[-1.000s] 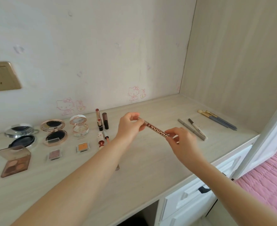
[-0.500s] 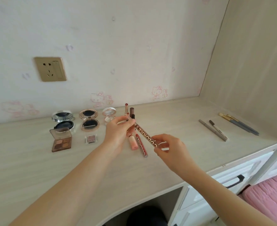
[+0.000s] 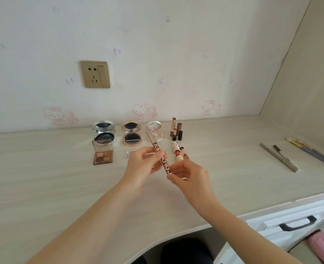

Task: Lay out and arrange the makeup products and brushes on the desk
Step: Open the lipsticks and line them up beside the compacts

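Head view: both hands are raised over the middle of the desk (image 3: 43, 187), sharing one long brown makeup pencil (image 3: 158, 152) with pale lettering down its barrel. The left hand (image 3: 143, 164) pinches the pencil near mid-length between thumb and fingertips; the right hand (image 3: 190, 176) closes its fingers round the near, lower end. The pencil is in the air, tilted, its far tip pointing up and away toward the compacts.

Behind it the layout is already partly made. Three open round compacts (image 3: 131, 135) stand in a row near the wall, an open eyeshadow palette (image 3: 102, 154) lies in front of the leftmost one, and a small cluster of lipsticks (image 3: 176, 130) stands upright to the right of the row. Slim lip tubes (image 3: 178, 151) lie just in front of the lipsticks, partly hidden by the hands. Well apart on the right lie two grey pencils (image 3: 279, 158) and, beyond them, several brushes (image 3: 309, 151).

The step in hand looks like placing this pencil, or perhaps checking or uncapping it first; which one cannot be told. The next move calls for choosing a group for it, probably beside the lip tubes or the grey pencils, then lowering it flat and parallel to its neighbours without knocking over the upright lipsticks.
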Demonstrator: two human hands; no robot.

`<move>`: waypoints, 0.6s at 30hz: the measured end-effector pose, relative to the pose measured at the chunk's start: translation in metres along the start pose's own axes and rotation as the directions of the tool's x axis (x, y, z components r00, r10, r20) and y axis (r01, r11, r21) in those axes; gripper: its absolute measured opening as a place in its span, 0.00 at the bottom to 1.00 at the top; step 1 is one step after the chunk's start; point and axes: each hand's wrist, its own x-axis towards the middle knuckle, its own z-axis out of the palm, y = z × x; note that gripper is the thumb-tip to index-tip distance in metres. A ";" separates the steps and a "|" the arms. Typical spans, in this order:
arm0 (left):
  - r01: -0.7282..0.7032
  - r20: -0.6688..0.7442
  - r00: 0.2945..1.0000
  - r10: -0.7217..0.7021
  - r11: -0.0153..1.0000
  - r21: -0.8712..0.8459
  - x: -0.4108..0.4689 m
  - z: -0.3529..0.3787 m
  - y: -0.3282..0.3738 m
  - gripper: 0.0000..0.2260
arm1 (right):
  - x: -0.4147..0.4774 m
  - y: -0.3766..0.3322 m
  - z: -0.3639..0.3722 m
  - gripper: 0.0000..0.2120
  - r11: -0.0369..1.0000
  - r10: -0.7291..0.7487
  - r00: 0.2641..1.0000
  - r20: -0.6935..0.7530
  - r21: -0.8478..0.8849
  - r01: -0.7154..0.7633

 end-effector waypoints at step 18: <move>-0.343 0.137 0.933 0.334 0.704 0.622 -0.008 -0.043 -0.018 0.09 | 0.023 -0.002 0.017 0.08 0.996 0.051 0.998 0.042 0.077 -0.054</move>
